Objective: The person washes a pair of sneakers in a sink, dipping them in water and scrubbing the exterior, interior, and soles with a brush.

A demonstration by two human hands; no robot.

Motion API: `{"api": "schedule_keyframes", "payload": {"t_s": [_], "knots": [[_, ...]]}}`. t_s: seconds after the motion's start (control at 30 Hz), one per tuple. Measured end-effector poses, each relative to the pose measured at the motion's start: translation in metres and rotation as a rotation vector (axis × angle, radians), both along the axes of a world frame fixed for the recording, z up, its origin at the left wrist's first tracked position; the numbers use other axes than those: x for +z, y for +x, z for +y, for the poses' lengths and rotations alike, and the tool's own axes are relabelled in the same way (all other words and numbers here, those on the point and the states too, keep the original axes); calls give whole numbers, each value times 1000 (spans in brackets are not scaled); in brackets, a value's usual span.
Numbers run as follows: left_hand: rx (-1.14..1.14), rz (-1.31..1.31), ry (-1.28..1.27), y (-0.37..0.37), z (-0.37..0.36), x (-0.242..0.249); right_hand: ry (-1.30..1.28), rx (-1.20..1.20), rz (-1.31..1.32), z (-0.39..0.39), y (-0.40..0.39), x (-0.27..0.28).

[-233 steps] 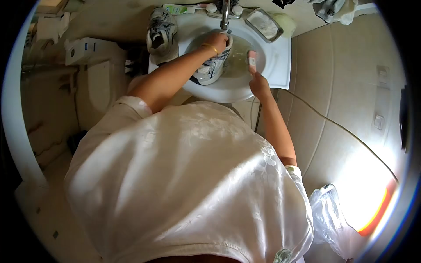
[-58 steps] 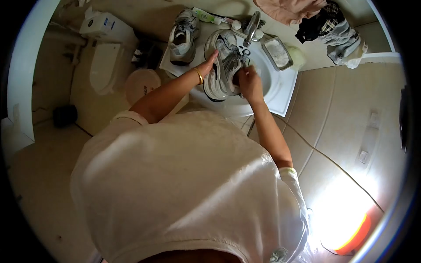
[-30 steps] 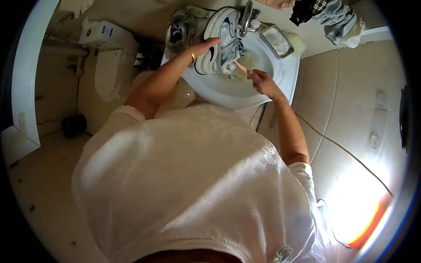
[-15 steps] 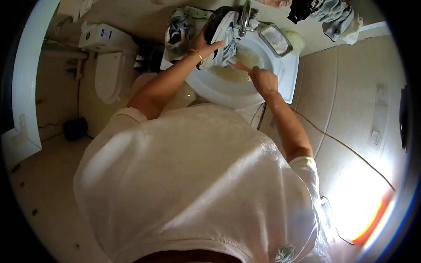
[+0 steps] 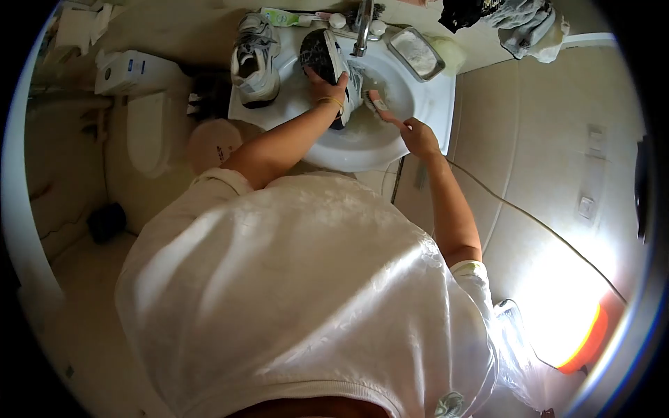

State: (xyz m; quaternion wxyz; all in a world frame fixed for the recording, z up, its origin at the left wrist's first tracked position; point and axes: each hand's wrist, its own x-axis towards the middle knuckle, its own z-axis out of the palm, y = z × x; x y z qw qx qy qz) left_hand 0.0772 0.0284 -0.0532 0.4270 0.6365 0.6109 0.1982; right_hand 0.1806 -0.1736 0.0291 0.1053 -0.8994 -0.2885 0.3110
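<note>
My left hand [image 5: 326, 89] is closed around a sneaker [image 5: 322, 57] with a dark sole, tipped on its side over the left part of the sink [image 5: 401, 143]. Pinched in my right hand [image 5: 420, 138] is the handle of a pink scrub brush [image 5: 377, 103]. Its bristles face the sneaker's light upper, close beside it over the basin. Cloudy water shows in the bowl. A second sneaker [image 5: 256, 66], grey and white, stands on the sink's left ledge.
Behind the basin rises a metal faucet [image 5: 363, 28]. A metal tray [image 5: 417, 54] of whitish stuff rests on the right rim, below hanging clothes [image 5: 523, 24]. The toilet [image 5: 148, 132] is at left; a cord [image 5: 516, 207] crosses the right wall near a bright orange-rimmed lamp [image 5: 589, 341].
The sneaker has turned so more of its dark sole shows, and it sits lower over the basin. The brush has swung and its bristles are now visible. The whole view has shifted slightly.
</note>
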Motion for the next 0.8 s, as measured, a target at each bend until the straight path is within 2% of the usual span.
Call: {"api": "schedule_keyframes", "payload": {"t_s": [0.1, 0.2, 0.3, 0.4, 0.43, 0.53, 0.57, 0.67, 0.7, 0.77, 0.8], "knots": [[-33, 279, -76, 15, -10, 2, 80, -32, 17, -10, 7, -21], [3, 320, -59, 24, -17, 10, 140, -73, 43, -14, 11, -24], [41, 146, -85, 25, -11, -15, 211, -132, 57, -10, 7, -14], [71, -254, 134, 21, -5, -67, 315, -173, 58, -9, 8, -14], [64, -568, -70, 12, -8, -35, 332, -202, 72, -11, 9, -8], [-2, -818, -264, -5, 5, -30, 367, -200, 140, -15, 11, 39], [-40, -860, -277, -10, 10, -39, 345, -150, 142, -17, 15, 56], [-27, -1018, -903, -35, 17, -19, 314, 37, 229, -16, 40, 107], [55, -970, -972, -43, 16, -14, 227, 38, 328, -10, 46, 131], [19, -1081, -1156, -51, 16, -10, 143, 83, 580, -5, 67, 145], [0, -1135, -1248, -53, 12, -8, 112, 146, 542, 1, 69, 148]]}}
